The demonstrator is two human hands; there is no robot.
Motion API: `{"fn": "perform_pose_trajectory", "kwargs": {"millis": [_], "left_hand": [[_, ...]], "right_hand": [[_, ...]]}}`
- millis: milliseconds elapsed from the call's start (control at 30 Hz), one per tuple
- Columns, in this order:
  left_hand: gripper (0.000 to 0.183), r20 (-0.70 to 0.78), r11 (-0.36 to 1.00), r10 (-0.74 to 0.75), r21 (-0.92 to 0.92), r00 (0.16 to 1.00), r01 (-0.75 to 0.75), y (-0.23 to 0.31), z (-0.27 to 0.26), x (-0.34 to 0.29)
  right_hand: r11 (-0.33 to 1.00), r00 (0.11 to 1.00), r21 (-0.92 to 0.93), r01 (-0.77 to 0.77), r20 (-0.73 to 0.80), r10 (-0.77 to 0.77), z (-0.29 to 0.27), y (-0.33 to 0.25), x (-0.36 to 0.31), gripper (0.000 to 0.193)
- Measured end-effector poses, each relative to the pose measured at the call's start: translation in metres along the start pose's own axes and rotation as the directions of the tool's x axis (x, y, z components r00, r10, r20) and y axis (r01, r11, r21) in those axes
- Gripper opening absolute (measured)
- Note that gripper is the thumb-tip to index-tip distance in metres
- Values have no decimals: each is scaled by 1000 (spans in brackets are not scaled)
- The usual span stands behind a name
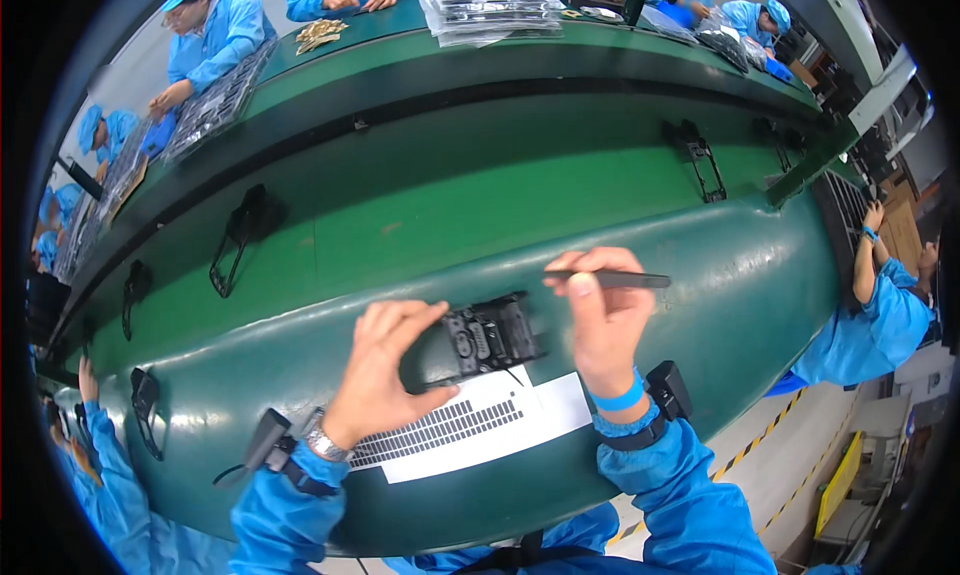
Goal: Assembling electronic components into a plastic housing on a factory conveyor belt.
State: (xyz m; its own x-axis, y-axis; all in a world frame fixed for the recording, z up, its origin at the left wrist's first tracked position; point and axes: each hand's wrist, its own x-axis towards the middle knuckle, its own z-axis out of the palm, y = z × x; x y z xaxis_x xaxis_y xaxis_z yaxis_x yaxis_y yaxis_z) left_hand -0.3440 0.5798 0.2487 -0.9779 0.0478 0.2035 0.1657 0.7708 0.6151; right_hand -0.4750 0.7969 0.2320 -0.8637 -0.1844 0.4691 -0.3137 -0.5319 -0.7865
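Observation:
A black plastic housing (490, 333) with moulded details lies on the green bench mat in front of me. My left hand (383, 363) spans its left end, forefinger at the far corner and thumb at the near one. Above and right of the housing, my right hand (607, 315) pinches slim black tweezers (635, 279), their thin end pointing left. Under the left wrist and the housing's near edge lie white sheets (560, 403), one carrying rows of small black pads (440, 427).
A green conveyor belt (400, 200) runs beyond my bench, carrying black frames such as one at left (235, 240) and one at right (700, 160). Another black frame (146, 412) lies on my bench's left. Stacked plastic trays (490, 5) stand opposite; co-workers in blue sit around. A green post (815, 165) rises at right.

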Motion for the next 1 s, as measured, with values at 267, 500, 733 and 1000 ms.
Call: {"fn": "perform_pose_trajectory", "kwargs": {"millis": [267,500,733,1000], "left_hand": [[86,-18,992,30,-118,999,-32,-21,38,-14],[86,-41,985,24,-171,999,-31,-21,38,-15],[87,-41,983,0,-183,999,-7,-23,39,-14],[87,-42,984,-9,-179,999,1,-22,39,-13]], "right_hand": [[942,908,-257,-217,301,291,18,12,-19,17],[875,902,-474,-97,330,278,4,15,-19,21],[848,868,-513,-136,351,352,-1,18,-21,26],[840,864,-535,-91,377,333,-3,19,-22,27]]}}
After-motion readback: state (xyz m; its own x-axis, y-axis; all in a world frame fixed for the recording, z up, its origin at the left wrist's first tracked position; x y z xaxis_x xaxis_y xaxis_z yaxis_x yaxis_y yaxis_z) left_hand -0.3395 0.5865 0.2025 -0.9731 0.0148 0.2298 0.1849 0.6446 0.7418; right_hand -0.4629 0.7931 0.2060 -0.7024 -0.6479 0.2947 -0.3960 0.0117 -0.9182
